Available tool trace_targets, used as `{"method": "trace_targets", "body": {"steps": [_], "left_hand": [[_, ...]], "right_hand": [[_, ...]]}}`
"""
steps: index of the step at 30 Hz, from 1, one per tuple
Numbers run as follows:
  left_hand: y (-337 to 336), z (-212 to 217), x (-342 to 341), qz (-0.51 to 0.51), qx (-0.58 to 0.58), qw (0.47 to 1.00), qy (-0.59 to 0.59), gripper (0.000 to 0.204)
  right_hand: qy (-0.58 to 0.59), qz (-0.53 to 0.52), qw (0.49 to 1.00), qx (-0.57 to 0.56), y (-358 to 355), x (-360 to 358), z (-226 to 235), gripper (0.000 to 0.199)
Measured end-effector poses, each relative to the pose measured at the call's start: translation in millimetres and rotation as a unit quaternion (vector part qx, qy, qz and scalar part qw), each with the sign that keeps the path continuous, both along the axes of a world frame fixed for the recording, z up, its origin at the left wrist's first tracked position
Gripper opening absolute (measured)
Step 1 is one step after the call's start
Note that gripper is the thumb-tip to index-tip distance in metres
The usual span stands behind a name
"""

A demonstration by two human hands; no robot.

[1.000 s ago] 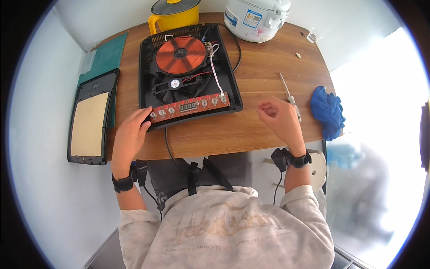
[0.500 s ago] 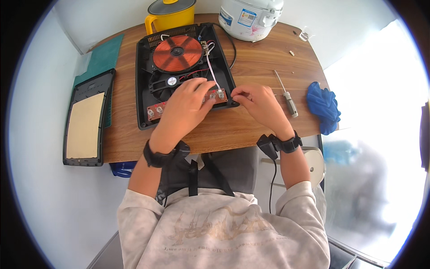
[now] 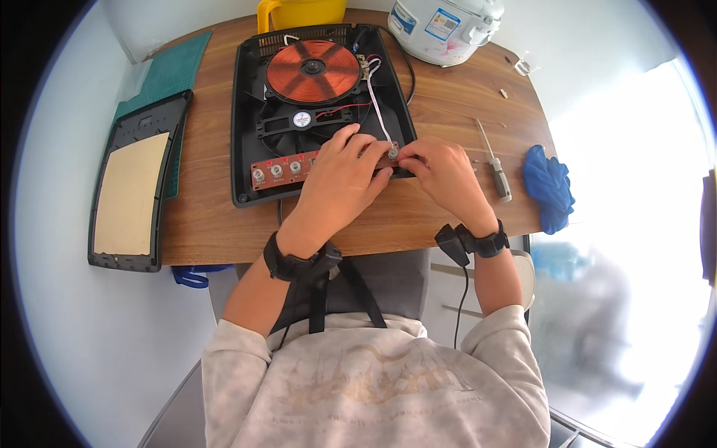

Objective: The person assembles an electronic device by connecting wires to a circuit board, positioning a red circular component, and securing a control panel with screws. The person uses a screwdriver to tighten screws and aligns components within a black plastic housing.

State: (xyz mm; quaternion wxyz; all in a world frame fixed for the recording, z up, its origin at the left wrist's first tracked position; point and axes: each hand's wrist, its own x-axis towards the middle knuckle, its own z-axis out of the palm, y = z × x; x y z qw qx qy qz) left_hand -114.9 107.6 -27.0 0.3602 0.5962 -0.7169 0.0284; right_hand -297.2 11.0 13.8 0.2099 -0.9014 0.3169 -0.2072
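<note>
An opened induction cooker base (image 3: 246, 160), a black shell, lies on the table before me. It holds a round copper coil (image 3: 287, 67), a black fan (image 3: 287, 142) and, along its near edge, a red-brown circuit board (image 3: 305, 166) with several buttons. Over the board's middle lies my left hand (image 3: 343, 175), fingers apart, hiding part of it. My right hand (image 3: 444, 175) is closed in a pinch at the board's right end; what sits between thumb and forefinger is hidden. A white ribbon cable (image 3: 379, 112) runs down to that end.
A screwdriver (image 3: 497, 172) and a blue cloth (image 3: 549, 187) lie at the right. On the left, a black cover panel (image 3: 133, 194) rests partly on a green mat (image 3: 160, 78). Behind stand a yellow pot (image 3: 310, 13) and a white rice cooker (image 3: 441, 33).
The view has shifted, so the cooker base appears higher and farther right. My right fingertips have moved from the shell's edge inward to the board's end. My left hand stays over the board.
</note>
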Motion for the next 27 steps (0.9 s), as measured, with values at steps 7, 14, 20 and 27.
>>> {"method": "trace_targets", "body": {"steps": [7, 14, 20, 27], "left_hand": [[1.3, -1.8, 1.8, -0.005, 0.003, 1.000, 0.005, 0.036], [1.9, -3.6, 1.7, -0.001, -0.008, 1.000, 0.002, 0.035], [2.9, -3.5, 0.4, 0.002, -0.007, 1.000, 0.003, 0.034], [1.8, -4.6, 0.5, 0.001, 0.002, 1.000, -0.001, 0.034]], "right_hand": [[-0.017, 0.001, 0.999, 0.028, 1.1, 0.5, 2.2, 0.010], [-0.025, -0.040, 0.997, 0.064, 6.9, 4.8, 5.6, 0.011], [-0.020, -0.020, 0.999, 0.039, 5.8, -0.9, 1.4, 0.013], [-0.022, -0.025, 0.998, 0.061, 7.5, -2.9, 7.3, 0.013]]}}
